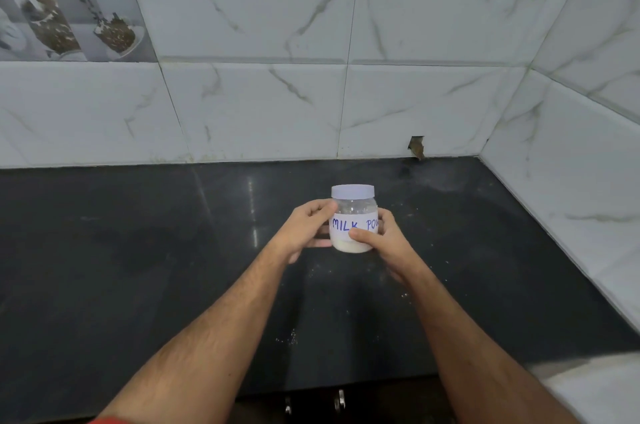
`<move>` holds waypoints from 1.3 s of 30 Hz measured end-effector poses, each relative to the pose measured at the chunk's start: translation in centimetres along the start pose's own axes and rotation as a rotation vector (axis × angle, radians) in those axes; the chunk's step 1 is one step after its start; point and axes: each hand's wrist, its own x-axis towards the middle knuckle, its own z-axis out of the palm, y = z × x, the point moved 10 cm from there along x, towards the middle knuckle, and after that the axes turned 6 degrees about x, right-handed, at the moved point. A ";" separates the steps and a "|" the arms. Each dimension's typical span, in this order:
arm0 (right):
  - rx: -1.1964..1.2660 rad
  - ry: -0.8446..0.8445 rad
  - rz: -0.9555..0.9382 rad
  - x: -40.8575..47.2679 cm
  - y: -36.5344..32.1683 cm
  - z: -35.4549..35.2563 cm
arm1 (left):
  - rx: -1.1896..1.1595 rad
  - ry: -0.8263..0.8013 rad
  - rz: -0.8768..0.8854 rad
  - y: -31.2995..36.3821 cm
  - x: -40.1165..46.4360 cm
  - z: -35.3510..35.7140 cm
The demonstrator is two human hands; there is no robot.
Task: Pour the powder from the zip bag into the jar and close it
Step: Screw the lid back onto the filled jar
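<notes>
Head view, left to right: the jar (353,219) is gripped by the left hand (304,229), fingers curled round its side, and by the right hand (381,236), thumb across the label, probably to steady it on the counter (138,250); lid (353,191) already on, powder (351,246) inside

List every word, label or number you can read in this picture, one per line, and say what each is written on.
"MILK" in blue handwriting on the white label of the jar held in both hands.
"PO", the start of a second word on the same label; the rest curves out of sight behind the right hand.
No other readable text anywhere.
</notes>
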 end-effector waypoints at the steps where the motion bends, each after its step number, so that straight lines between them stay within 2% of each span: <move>1: -0.043 -0.020 0.016 0.3 0.2 -0.5 | 0.016 0.002 0.002 -0.2 0.3 0.1; 6: -0.208 -0.106 0.075 3.1 0.6 -3.4 | 0.066 0.015 -0.007 -0.6 3.2 1.2; 21: -0.368 -0.090 0.029 16.2 -0.9 -12.0 | 0.147 0.128 -0.028 2.1 15.8 6.3; 29: -0.403 -0.146 0.020 20.8 0.5 -9.3 | 0.154 0.220 -0.065 0.7 18.2 2.9; 39: -0.459 -0.110 -0.012 21.1 1.6 -7.4 | 0.263 0.258 -0.088 -1.6 18.4 1.1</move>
